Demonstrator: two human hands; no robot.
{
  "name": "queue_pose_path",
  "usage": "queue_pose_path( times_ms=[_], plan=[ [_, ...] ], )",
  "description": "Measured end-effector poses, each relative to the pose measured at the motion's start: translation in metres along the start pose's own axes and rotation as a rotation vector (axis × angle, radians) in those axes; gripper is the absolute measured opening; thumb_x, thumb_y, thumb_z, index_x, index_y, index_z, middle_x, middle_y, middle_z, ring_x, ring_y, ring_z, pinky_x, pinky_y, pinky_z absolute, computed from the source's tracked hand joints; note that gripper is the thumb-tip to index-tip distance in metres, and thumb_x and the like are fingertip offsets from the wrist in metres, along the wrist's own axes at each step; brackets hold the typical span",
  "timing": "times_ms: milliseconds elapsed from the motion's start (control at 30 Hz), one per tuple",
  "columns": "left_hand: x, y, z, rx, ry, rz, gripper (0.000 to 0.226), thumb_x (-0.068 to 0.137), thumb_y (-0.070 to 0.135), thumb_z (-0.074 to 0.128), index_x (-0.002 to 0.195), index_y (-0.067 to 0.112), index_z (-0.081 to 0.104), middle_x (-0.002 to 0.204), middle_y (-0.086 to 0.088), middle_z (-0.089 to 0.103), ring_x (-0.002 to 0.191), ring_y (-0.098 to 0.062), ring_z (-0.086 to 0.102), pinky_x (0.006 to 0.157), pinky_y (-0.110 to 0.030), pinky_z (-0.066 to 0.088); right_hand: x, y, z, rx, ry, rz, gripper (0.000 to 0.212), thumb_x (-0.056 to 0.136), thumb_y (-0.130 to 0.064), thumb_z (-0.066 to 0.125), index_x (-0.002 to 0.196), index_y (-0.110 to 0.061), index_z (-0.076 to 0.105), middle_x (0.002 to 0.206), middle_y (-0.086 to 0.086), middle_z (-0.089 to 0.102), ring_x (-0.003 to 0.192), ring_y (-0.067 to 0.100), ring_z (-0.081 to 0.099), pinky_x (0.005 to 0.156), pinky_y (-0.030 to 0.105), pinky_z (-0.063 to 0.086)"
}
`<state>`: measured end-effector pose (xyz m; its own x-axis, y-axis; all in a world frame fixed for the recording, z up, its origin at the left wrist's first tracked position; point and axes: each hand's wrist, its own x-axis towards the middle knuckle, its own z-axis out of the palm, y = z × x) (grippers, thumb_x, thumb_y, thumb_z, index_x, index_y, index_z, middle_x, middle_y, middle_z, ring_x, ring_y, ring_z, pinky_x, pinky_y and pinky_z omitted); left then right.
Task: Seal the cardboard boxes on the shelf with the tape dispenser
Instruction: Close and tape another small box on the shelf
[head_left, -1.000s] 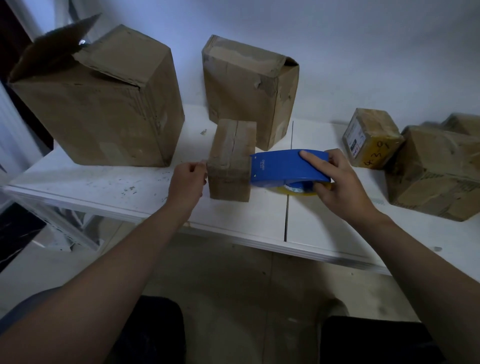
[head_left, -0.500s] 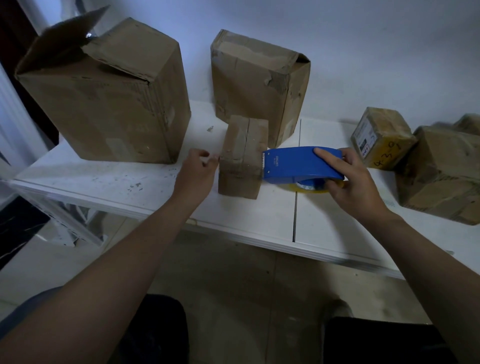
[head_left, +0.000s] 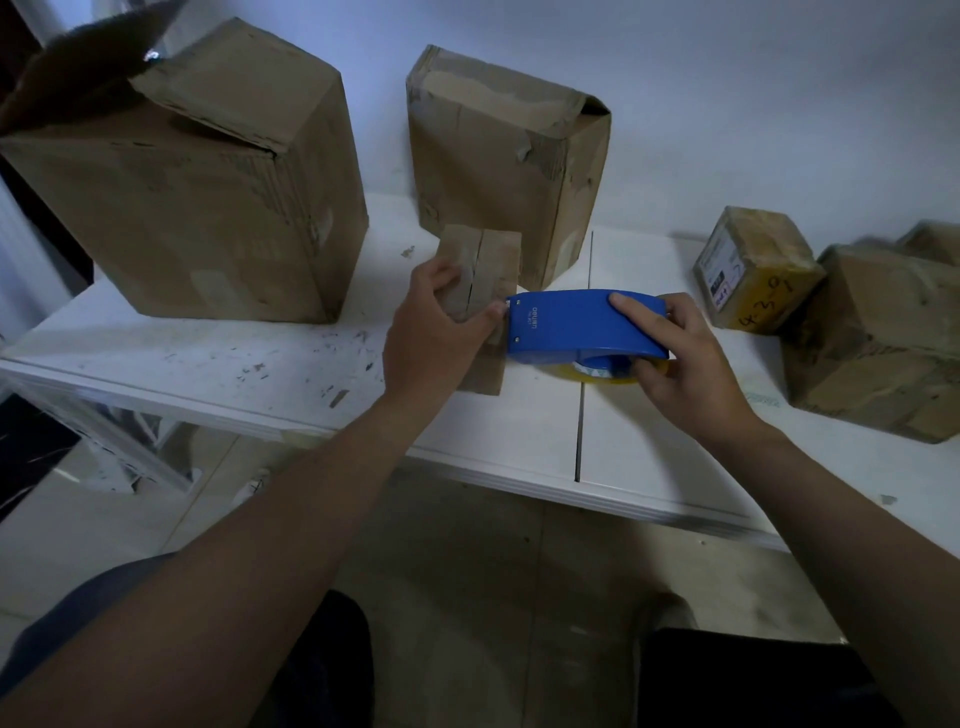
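Blue plastic tape dispenser (head_left: 576, 325) butted nose-first against the small brown cardboard box (head_left: 488, 270) on the white shelf (head_left: 208, 358).
Our right hand (head_left: 685, 364) wraps the dispenser, fingers over the top, thumb under by the yellow tape roll (head_left: 602, 371). Our left hand (head_left: 431, 332) clamps the box, thumb at the dispenser's mouth. Box lies left of the right hand; dispenser's long axis points at it, crossing the flap seam (head_left: 475, 270). We judge the pull goes leftward; left hand blocks it.
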<state>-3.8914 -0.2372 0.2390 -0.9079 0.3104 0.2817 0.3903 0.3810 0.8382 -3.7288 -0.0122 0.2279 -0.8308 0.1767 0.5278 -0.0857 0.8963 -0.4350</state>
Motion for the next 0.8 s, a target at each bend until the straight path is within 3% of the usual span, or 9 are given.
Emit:
queue_pose_path(
  times_ms=[100,200,267,333,433,567,733,800],
  plan=[
    [0.004,-0.001,-0.004,-0.051,0.028,-0.021,0.054,0.086,0.044,0.074,0.133,0.023,0.056,0.128,0.021,0.055,0.114,0.0,0.052,0.095,-0.022,0.045,-0.002,0.001,0.001,0.017,-0.011,0.014,0.076,0.084,0.012,0.066,0.149,-0.024,0.047,0.121,0.002,0.04,0.109,0.012,0.043,0.097,0.007,0.036],
    [0.016,-0.007,-0.018,-0.166,0.021,-0.089,0.045,0.091,0.031,0.072,0.132,0.023,0.06,0.133,0.01,0.063,0.12,-0.006,0.057,0.103,-0.028,0.048,-0.003,0.004,0.002,0.033,-0.014,0.033,0.076,0.085,0.011,0.067,0.149,-0.025,0.046,0.121,0.001,0.04,0.109,0.012,0.044,0.096,0.007,0.037],
    [0.021,-0.01,-0.026,-0.215,-0.017,-0.117,0.039,0.093,0.027,0.07,0.131,0.021,0.063,0.128,0.009,0.066,0.114,-0.004,0.06,0.1,-0.024,0.051,-0.003,0.006,0.001,0.029,-0.016,0.044,0.078,0.086,0.009,0.068,0.15,-0.029,0.045,0.121,0.0,0.04,0.111,0.013,0.044,0.096,0.009,0.04],
    [0.023,-0.011,-0.031,-0.233,-0.05,-0.112,0.035,0.096,0.027,0.065,0.13,0.02,0.065,0.121,0.011,0.066,0.104,0.002,0.06,0.091,-0.016,0.051,-0.004,0.007,0.001,0.019,-0.021,0.043,0.078,0.087,0.008,0.068,0.15,-0.031,0.043,0.122,0.001,0.041,0.112,0.013,0.044,0.097,0.014,0.043],
    [0.025,-0.011,-0.031,-0.237,-0.076,-0.102,0.033,0.099,0.033,0.059,0.129,0.019,0.067,0.116,0.012,0.062,0.105,-0.002,0.058,0.09,-0.016,0.049,-0.004,0.006,0.002,0.022,-0.022,0.037,0.077,0.087,0.008,0.067,0.15,-0.029,0.043,0.123,0.005,0.042,0.112,0.015,0.045,0.096,0.025,0.047],
    [0.026,-0.01,-0.027,-0.104,-0.074,-0.034,0.031,0.105,0.032,0.048,0.126,0.018,0.066,0.124,0.008,0.061,0.111,-0.007,0.054,0.085,-0.007,0.04,-0.004,0.005,0.004,0.023,-0.019,0.027,0.077,0.087,0.008,0.067,0.15,-0.029,0.044,0.124,0.002,0.041,0.112,0.015,0.045,0.097,0.019,0.045],
    [0.009,-0.011,-0.006,0.113,-0.08,0.09,0.035,0.102,0.043,0.05,0.133,0.027,0.051,0.131,0.011,0.059,0.117,-0.011,0.055,0.095,-0.031,0.048,-0.003,0.005,0.003,0.004,-0.017,0.008,0.076,0.086,0.01,0.068,0.15,-0.025,0.045,0.124,-0.001,0.038,0.111,0.011,0.042,0.097,0.004,0.035],
    [0.007,-0.014,-0.008,0.104,-0.084,0.087,0.039,0.1,0.047,0.053,0.134,0.029,0.05,0.132,0.01,0.059,0.118,-0.01,0.056,0.094,-0.032,0.048,-0.003,0.005,0.0,-0.011,-0.008,-0.007,0.076,0.085,0.011,0.068,0.149,-0.023,0.046,0.123,0.0,0.038,0.109,0.009,0.041,0.096,0.003,0.033]
  ],
)
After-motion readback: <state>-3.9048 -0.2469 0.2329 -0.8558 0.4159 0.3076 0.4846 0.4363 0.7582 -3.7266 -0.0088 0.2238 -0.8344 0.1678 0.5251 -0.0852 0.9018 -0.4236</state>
